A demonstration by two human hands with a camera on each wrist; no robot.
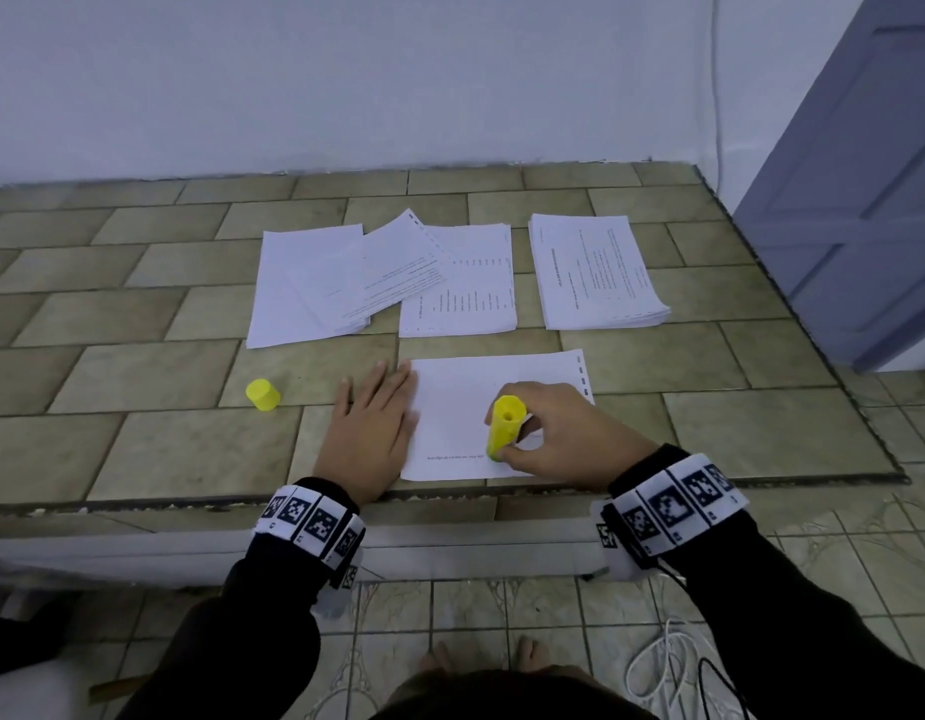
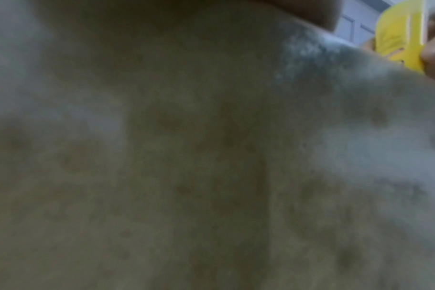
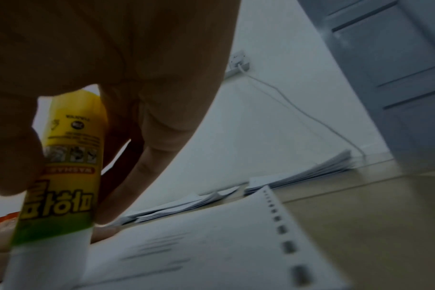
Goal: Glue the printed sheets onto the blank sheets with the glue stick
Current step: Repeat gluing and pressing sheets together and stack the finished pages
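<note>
A single sheet (image 1: 465,402) lies near the front edge of the tiled ledge, faint print showing through. My right hand (image 1: 548,433) grips the yellow glue stick (image 1: 504,426), tip down on the sheet; in the right wrist view the glue stick (image 3: 70,157) stands between thumb and fingers with its white end on the sheet (image 3: 211,251). My left hand (image 1: 372,423) lies flat, fingers straight, pressing the sheet's left edge. The left wrist view is mostly a blur of tile, with the glue stick (image 2: 400,33) at the top right.
The yellow cap (image 1: 262,394) lies on the tiles left of my left hand. Behind the sheet sit a blank stack with fanned printed sheets (image 1: 314,283), a printed stack (image 1: 460,283) and another printed stack (image 1: 595,272). A white wall (image 1: 346,80) backs the ledge; a door (image 1: 865,174) stands right.
</note>
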